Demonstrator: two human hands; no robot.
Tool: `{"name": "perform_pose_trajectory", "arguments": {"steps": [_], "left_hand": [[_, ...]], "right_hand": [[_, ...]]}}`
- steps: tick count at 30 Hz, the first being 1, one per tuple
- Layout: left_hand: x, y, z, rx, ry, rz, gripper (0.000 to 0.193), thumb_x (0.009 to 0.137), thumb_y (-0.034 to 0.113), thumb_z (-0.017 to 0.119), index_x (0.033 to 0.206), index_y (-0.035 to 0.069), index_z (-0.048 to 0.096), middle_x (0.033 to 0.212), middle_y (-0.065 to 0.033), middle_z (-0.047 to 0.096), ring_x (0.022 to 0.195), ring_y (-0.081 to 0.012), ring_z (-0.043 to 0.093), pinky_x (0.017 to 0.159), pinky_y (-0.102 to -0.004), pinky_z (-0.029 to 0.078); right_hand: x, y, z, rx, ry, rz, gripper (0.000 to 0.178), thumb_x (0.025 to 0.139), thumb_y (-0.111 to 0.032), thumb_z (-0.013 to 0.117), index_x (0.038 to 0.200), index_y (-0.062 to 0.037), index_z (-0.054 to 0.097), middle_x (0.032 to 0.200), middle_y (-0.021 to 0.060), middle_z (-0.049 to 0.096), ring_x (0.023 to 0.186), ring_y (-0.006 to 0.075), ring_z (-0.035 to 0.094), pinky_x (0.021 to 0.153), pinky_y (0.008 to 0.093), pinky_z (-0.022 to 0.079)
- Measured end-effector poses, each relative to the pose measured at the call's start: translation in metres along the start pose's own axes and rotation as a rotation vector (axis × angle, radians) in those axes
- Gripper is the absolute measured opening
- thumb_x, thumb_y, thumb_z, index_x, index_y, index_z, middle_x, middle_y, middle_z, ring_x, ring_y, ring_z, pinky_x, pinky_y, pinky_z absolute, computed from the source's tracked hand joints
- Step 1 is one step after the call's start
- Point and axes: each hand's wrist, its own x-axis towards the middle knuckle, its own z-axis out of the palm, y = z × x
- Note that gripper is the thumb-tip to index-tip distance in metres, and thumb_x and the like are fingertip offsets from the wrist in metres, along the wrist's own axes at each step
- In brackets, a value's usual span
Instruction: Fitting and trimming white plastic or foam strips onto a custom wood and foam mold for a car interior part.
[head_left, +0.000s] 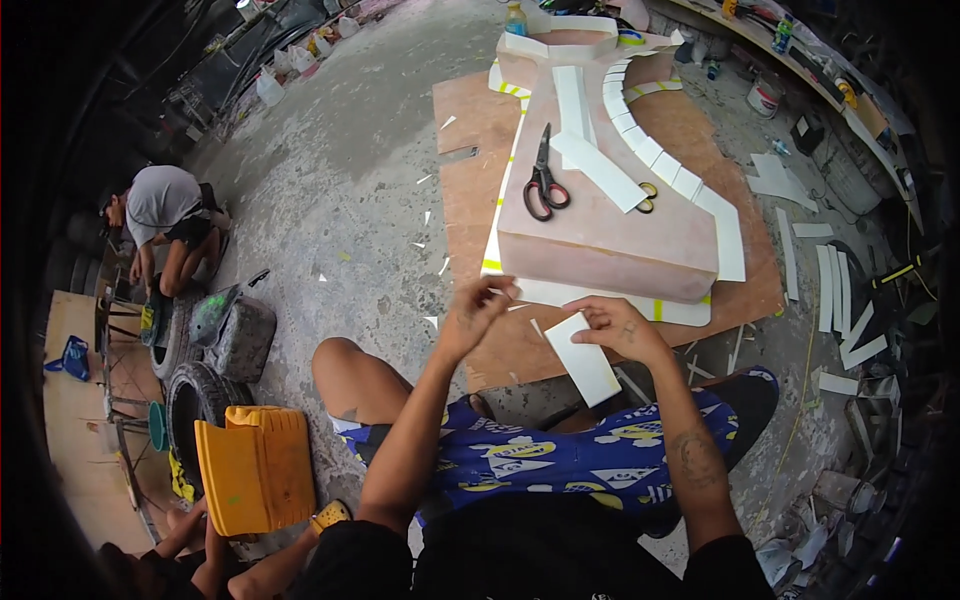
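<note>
My right hand [622, 330] pinches the upper end of a white rectangular card strip [585, 365] between thumb and fingers, above my lap. My left hand [478, 312] is raised beside the near left corner of a pinkish mould [610, 262], its fingers curled together. Whatever is in those fingertips, if anything, is too small to make out. On the mould's top lie black-and-red scissors [545, 185], loose white strips [605, 172] and a smaller yellow-handled pair of scissors [647, 197] partly under a strip. White segments [655, 158] line the mould's curved right edge.
The mould stands on a brown plywood sheet [465, 225] on the concrete floor. Cut white strips [830, 290] are scattered at the right. To the left are a yellow plastic crate [260, 470], tyres [195, 395] and a crouching person [165, 215]. Another person's arms [205, 560] show at lower left.
</note>
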Motion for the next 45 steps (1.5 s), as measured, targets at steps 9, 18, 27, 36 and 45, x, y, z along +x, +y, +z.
{"name": "perform_pose_trajectory", "arguments": {"steps": [9, 18, 27, 36, 45], "left_hand": [[-0.119, -0.031, 0.009, -0.038, 0.191, -0.345, 0.030, 0.083, 0.006, 0.072, 0.111, -0.002, 0.063, 0.088, -0.0034, 0.066, 0.079, -0.0102, 0.061, 0.076, -0.0246, 0.050], [-0.164, -0.056, 0.037, -0.448, 0.425, -0.523, 0.040, 0.077, 0.003, 0.078, 0.108, -0.003, 0.054, 0.074, -0.0045, 0.066, 0.060, -0.0089, 0.058, 0.059, -0.0214, 0.046], [-0.142, -0.062, 0.066, -0.288, 0.178, -0.459, 0.042, 0.075, 0.006, 0.081, 0.106, 0.000, 0.052, 0.073, -0.0074, 0.066, 0.065, -0.0120, 0.061, 0.059, -0.0235, 0.048], [-0.124, -0.050, 0.051, -0.011, 0.365, -0.198, 0.020, 0.081, 0.000, 0.072, 0.096, 0.000, 0.059, 0.077, -0.0058, 0.067, 0.067, -0.0106, 0.061, 0.063, -0.0249, 0.050], [-0.120, -0.047, 0.057, 0.152, 0.315, -0.069, 0.017, 0.081, -0.006, 0.067, 0.095, 0.001, 0.062, 0.081, -0.0053, 0.067, 0.067, -0.0120, 0.060, 0.064, -0.0268, 0.050]], "right_hand": [[0.034, 0.021, 0.067, -0.374, 0.000, -0.265, 0.049, 0.074, -0.015, 0.080, 0.118, -0.0024, 0.061, 0.098, 0.0107, 0.069, 0.084, 0.0225, 0.066, 0.078, 0.0336, 0.053], [-0.074, 0.092, 0.139, 0.795, 0.275, 0.673, 0.088, 0.076, -0.031, 0.084, 0.139, 0.0044, 0.033, 0.133, 0.0196, 0.047, 0.116, 0.0315, 0.053, 0.087, 0.0477, 0.052], [-0.064, 0.139, 0.156, 1.180, 0.747, 0.498, 0.067, 0.084, -0.038, 0.075, 0.135, -0.0092, 0.041, 0.144, 0.0139, 0.035, 0.134, 0.0338, 0.035, 0.108, 0.0565, 0.027], [-0.056, 0.140, 0.152, 1.278, 0.834, 0.261, 0.050, 0.097, -0.021, 0.058, 0.142, -0.0164, 0.037, 0.143, 0.0112, 0.042, 0.134, 0.0355, 0.037, 0.111, 0.0580, 0.026], [-0.059, 0.153, 0.153, 1.402, 1.042, 0.159, 0.040, 0.098, -0.008, 0.052, 0.136, -0.0093, 0.042, 0.131, 0.0128, 0.050, 0.123, 0.0318, 0.049, 0.105, 0.0544, 0.039]]}}
